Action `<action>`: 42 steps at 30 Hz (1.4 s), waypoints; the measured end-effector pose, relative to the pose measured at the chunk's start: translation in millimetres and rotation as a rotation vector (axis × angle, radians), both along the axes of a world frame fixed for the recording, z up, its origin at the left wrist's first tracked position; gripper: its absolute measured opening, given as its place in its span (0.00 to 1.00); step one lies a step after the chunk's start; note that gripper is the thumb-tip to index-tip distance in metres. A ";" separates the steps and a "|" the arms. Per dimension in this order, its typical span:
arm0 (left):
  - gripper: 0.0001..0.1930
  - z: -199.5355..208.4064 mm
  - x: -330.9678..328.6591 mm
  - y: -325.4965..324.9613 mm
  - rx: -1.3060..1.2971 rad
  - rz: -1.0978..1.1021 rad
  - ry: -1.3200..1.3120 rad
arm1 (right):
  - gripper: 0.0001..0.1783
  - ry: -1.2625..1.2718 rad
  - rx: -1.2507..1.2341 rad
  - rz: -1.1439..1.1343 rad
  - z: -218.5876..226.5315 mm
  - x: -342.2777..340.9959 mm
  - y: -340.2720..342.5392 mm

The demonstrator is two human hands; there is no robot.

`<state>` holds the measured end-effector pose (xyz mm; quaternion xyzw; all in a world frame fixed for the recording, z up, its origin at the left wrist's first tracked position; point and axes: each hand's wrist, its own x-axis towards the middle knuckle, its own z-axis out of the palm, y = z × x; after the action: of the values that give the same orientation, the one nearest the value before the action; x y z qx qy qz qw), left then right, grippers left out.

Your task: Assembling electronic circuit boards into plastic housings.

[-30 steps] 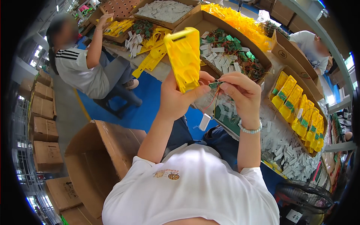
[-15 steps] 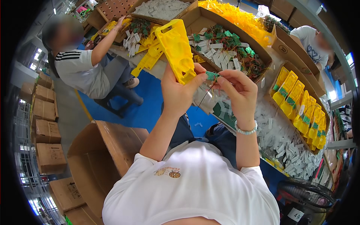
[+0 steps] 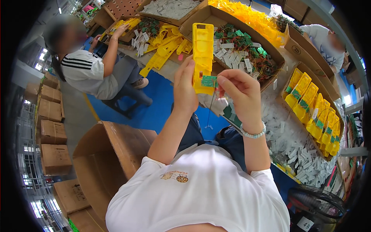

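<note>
A yellow plastic housing (image 3: 203, 48) stands upright in my left hand (image 3: 184, 87), whose fingers wrap its lower left side. Its compartmented inner face shows. Between the thumb and fingers of my right hand (image 3: 244, 96) is a small green circuit board (image 3: 209, 81), placed over the lower end of the housing. From this board a thin dark wire hangs down; a reddish bit shows under my right fingertips. Whether the board touches the housing, I cannot tell.
Beyond my hands, a cardboard box (image 3: 276, 73) holds white parts and wired green boards. Yellow housings with boards fill another box (image 3: 335, 144) at right. White pieces (image 3: 305, 164) are heaped below it. Yellow housings (image 3: 160, 58) lie left. Two co-workers sit nearby; an open carton (image 3: 92, 170) stands beside me.
The housing has gone from tilted to nearly upright, its inner face turned toward me. My right hand has brought the circuit board over the housing's lower end.
</note>
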<state>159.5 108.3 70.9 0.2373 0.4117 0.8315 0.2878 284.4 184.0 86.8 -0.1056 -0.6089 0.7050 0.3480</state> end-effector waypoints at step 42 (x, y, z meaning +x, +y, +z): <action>0.20 10.5 31.9 -15.2 0.123 -0.068 0.170 | 0.14 0.149 -0.048 -0.050 -5.6 6.8 11.8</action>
<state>191.3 93.1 81.4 0.3380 0.3744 0.8219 0.2646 291.2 195.8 81.1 -0.0762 -0.5616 0.7162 0.4072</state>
